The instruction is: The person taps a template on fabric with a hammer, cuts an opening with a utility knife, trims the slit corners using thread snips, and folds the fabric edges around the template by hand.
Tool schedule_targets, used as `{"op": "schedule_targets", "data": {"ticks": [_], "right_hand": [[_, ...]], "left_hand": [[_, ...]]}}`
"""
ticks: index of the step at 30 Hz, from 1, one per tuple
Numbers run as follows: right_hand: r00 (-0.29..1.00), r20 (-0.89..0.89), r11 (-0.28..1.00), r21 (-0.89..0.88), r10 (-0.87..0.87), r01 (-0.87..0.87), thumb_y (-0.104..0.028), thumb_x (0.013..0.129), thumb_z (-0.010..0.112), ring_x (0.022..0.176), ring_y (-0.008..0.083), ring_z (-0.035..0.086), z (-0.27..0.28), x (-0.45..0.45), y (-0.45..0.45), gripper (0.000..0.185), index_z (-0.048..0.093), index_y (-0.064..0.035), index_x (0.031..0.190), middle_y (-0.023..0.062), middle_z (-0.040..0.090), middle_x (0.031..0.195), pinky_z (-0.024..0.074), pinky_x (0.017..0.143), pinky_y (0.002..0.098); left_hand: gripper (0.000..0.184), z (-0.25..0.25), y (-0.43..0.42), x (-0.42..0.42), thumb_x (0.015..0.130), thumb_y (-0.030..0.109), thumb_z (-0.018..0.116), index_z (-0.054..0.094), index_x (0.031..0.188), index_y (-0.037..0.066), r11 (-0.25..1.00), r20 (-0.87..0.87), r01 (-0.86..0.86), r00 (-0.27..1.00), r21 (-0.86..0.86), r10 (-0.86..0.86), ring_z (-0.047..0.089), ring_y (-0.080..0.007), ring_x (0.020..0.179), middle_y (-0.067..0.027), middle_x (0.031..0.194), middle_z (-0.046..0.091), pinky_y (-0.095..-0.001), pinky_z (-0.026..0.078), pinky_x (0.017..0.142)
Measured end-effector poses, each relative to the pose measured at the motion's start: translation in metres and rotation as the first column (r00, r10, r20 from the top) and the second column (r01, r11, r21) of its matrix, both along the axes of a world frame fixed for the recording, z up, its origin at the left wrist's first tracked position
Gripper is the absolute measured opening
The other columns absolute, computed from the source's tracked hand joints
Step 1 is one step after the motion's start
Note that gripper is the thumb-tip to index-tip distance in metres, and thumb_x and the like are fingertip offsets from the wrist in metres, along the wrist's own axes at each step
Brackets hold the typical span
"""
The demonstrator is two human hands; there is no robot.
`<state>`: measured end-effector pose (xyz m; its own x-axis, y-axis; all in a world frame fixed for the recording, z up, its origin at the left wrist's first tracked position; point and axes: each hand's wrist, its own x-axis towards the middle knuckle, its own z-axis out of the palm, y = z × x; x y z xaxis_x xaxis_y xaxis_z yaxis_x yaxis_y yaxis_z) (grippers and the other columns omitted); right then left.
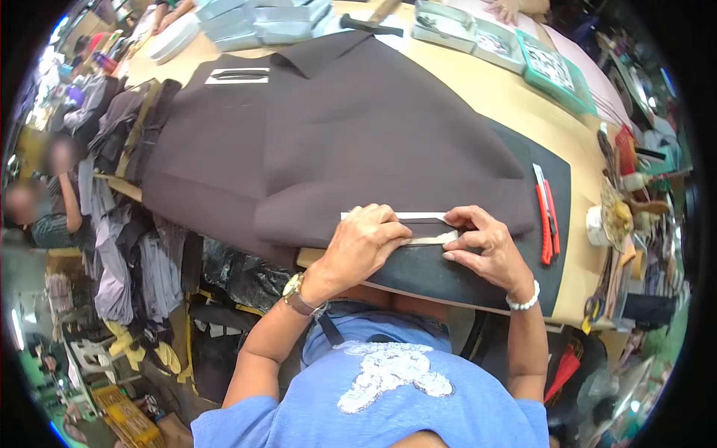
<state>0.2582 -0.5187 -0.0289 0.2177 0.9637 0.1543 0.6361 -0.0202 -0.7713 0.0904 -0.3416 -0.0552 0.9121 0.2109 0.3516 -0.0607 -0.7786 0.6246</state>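
Note:
A large dark brown-grey cloth piece (358, 142) lies over the table, its near edge in front of me. At that edge is a slot with a white strip (433, 240) along it and a narrow dark fold inside. My left hand (364, 243) is closed over the strip's left end, fingers bent and pressed together. With thumb and fingertips, my right hand (482, 243) pinches the strip's right end. Farther up the cloth, a similar white-bordered slot (237, 75) shows. What lies under my left fingers is hidden.
A black mat (549, 149) lies under the cloth, with two red cutters (547, 213) to the right. A hammer (371, 27), trays of small parts (497, 45) and a teal tray (549, 66) are at the back. Another person's hand (505, 9) rests beyond. Garments (119, 261) hang left.

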Motion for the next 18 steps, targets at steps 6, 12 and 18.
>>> {"op": "schedule_targets", "data": {"ticks": [6,12,18], "right_hand": [[0.876,0.412,0.966,0.050,-0.251,0.254,-0.021,0.075,0.071,0.109,0.0314,0.050,-0.008,-0.003,0.015,0.041,0.060,-0.0062,0.111,0.0136,0.052,0.117,0.0429,0.091,0.0397],[0.823,0.521,0.970,0.046,-0.226,0.237,-0.034,0.073,0.071,0.119,0.0327,0.043,-0.019,-0.025,0.041,0.057,0.054,-0.0098,0.122,0.0151,0.047,0.125,0.0349,0.100,0.0429],[0.791,0.552,0.948,0.002,-0.266,0.318,-0.039,0.072,0.071,0.121,0.0331,0.041,-0.014,-0.014,0.023,0.062,0.053,-0.0099,0.124,0.0164,0.046,0.127,0.0335,0.100,0.0435]], "left_hand": [[0.010,0.002,-0.001,0.001,0.075,0.010,0.068,0.069,0.085,0.009,1.000,-0.020,0.002,1.000,0.006,-0.002,0.056,-0.0201,0.074,-0.0026,0.078,0.057,-0.0331,0.042,0.066],[0.007,0.011,0.001,-0.008,0.077,0.012,0.068,0.064,0.082,0.007,0.998,-0.056,-0.028,0.998,0.062,0.032,0.054,-0.0211,0.075,-0.0033,0.077,0.055,-0.0341,0.039,0.070],[0.012,0.018,0.023,-0.039,0.078,0.015,0.068,0.060,0.081,0.008,0.997,-0.184,-0.044,0.982,0.057,0.054,0.053,-0.0204,0.077,-0.0030,0.077,0.052,-0.0344,0.036,0.072]]}}
